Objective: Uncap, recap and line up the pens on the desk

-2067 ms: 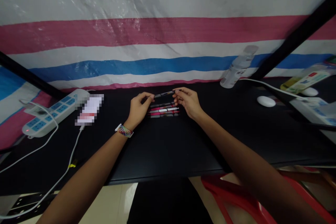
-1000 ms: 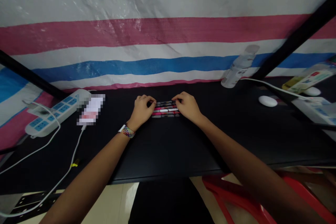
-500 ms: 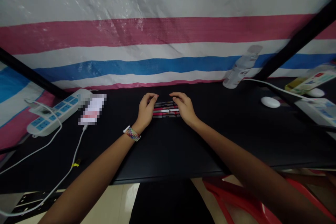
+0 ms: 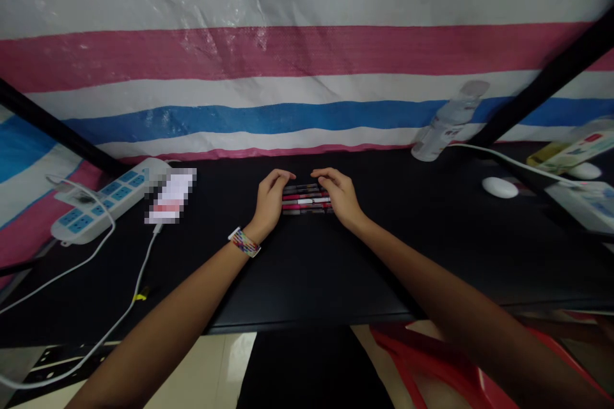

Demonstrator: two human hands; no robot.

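Several pens (image 4: 307,201), black, red and white, lie side by side on the black table (image 4: 316,268), their lengths running left to right. At their left ends is my left hand (image 4: 271,200), its fingers curved forward with nothing gripped in them; a multicoloured band (image 4: 244,242) circles that wrist. My right hand (image 4: 338,198) cups the right ends in the same way, its fingers bent inward and loosely apart. The palms face each other across the pens, and both hands hide the pen tips. Whether each palm presses on the ends, I cannot tell.
At left stand a white power strip (image 4: 84,220) and a blurred-out phone (image 4: 170,197) on a white cable (image 4: 141,278). Toward the right are a clear bottle (image 4: 444,124), a white mouse-like object (image 4: 499,188) and a yellowish container (image 4: 551,154). A striped sheet (image 4: 288,51) hangs behind.
Both hands stay at the pen ends. The fingertips of my left hand reach slightly farther forward and inward. The whole view has shifted a little; the pens look the same.
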